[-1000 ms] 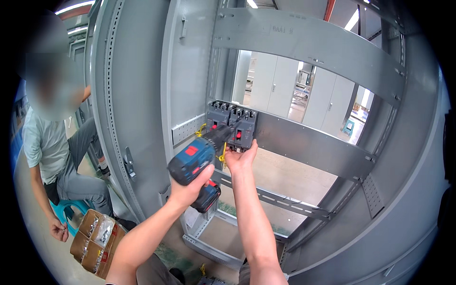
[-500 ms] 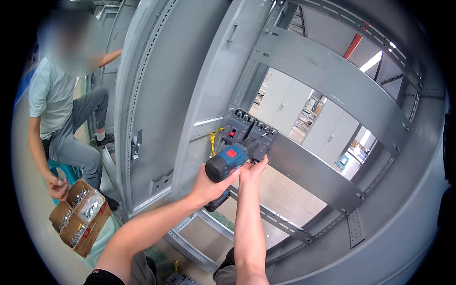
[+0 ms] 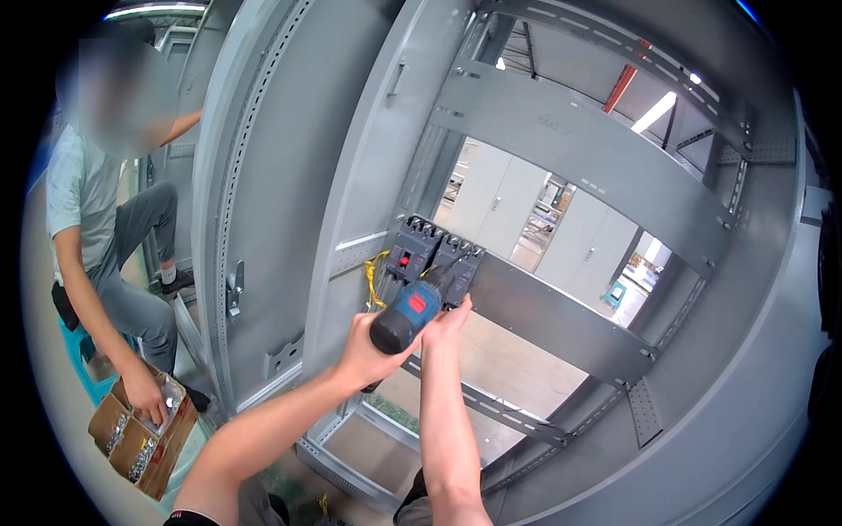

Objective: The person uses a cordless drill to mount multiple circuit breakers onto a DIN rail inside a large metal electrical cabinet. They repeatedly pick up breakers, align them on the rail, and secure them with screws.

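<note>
My left hand point(image 3: 367, 352) is wrapped round the grip of a blue and black cordless drill point(image 3: 406, 316). The drill's nose leans up and right onto the front of the right-hand dark grey circuit breaker point(image 3: 460, 282); motion blurs its tip. My right hand point(image 3: 447, 323) closes on the lower edge of that breaker, some fingers hidden behind it and the drill. Close beside it on the left sits a second circuit breaker point(image 3: 410, 249) with a red button. Both rest against a grey cross plate point(image 3: 553, 307) in the cabinet frame.
Yellow wires point(image 3: 375, 279) hang left of the breakers. An open cabinet door point(image 3: 289, 202) stands to my left. Beyond it a seated co-worker point(image 3: 83, 210) has a hand in a divided cardboard box point(image 3: 167, 456) of metal fasteners. Perforated rails point(image 3: 500, 405) cross below the plate.
The whole view has shifted, so the cabinet appears further left. The drill stays at the right breaker, its nose now blurred. The co-worker's hand has gone down into the fastener box.
</note>
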Available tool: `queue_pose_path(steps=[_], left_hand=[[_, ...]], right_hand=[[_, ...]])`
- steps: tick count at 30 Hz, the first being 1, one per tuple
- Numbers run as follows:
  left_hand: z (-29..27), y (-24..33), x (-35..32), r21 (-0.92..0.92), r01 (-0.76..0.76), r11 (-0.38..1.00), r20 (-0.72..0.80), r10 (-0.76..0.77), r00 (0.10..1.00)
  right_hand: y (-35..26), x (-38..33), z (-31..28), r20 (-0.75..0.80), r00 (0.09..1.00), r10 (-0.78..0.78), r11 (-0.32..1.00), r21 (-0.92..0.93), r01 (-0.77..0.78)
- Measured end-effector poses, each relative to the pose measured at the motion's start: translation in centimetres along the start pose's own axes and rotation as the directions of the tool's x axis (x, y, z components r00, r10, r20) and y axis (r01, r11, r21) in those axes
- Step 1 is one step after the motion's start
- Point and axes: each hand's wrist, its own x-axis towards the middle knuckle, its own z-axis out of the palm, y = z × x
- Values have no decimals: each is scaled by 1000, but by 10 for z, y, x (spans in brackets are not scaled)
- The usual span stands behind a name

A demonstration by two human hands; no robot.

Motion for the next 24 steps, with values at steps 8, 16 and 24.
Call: queue_pose_path(steps=[8, 16, 24], left_hand=[[5, 11, -2, 28, -98, 995, -80, 100, 992], [2, 6, -4, 22, -110, 994, -89, 111, 990], [7, 0, -7, -17, -50, 999, -89, 49, 995]], right_hand=[[0, 17, -20, -3, 998, 62, 998, 5, -62], [0, 4, -9, 26, 999, 42, 999, -4, -42], [2, 2, -6, 29, 998, 52, 999, 0, -52]])
